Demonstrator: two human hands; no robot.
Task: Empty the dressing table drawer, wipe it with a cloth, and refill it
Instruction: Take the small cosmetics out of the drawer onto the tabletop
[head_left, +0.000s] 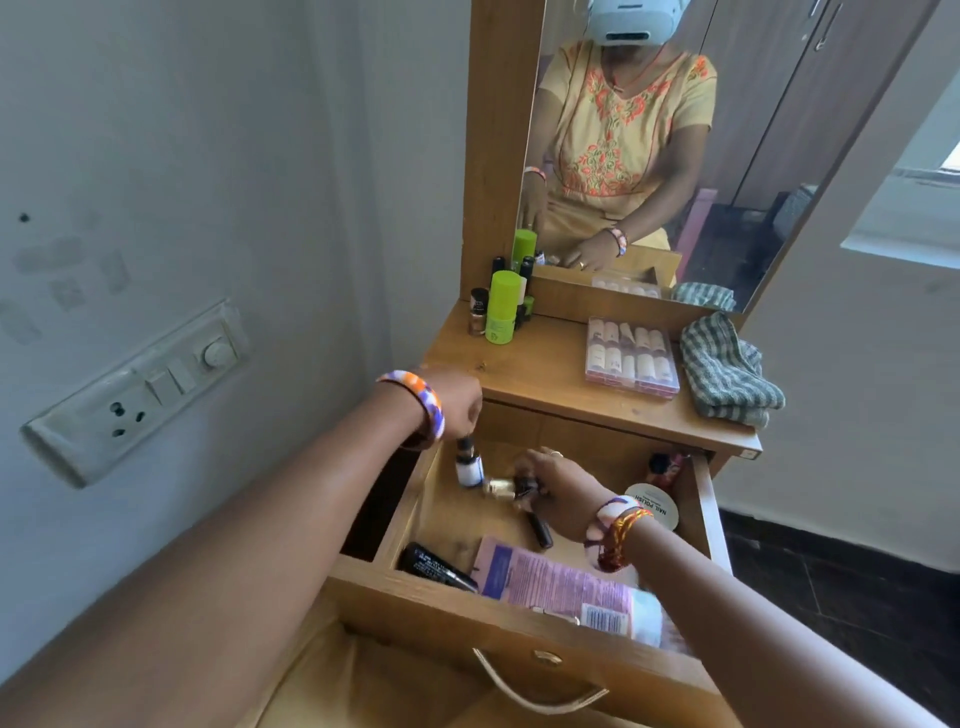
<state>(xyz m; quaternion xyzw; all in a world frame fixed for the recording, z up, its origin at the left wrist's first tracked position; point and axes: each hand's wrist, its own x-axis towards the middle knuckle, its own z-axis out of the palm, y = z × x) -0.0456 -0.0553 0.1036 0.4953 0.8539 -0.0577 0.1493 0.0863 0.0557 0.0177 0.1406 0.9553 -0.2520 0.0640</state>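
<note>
i see my left hand (457, 400) pinching a small white-labelled dropper bottle (468, 467) by its cap above the open wooden drawer (519, 629); my right hand (558, 486) grips small dark bottles (524, 488) inside.

Both forearms are bare, no sleeves being seen on them in the direct view. A broad bangle (415, 400) patterned in orange, purple and white is worn on the left wrist, while a white and dark purple bangle (605, 525) is worn on the right wrist, with red and yellow threads (623, 535) tied at its 3 o'clock side. In the mirror (691, 156), a short-sleeved yellow dress (623, 130) with orange and green embroidery is reflected, and a pale blue headset (631, 18) at 12 o'clock.
</note>
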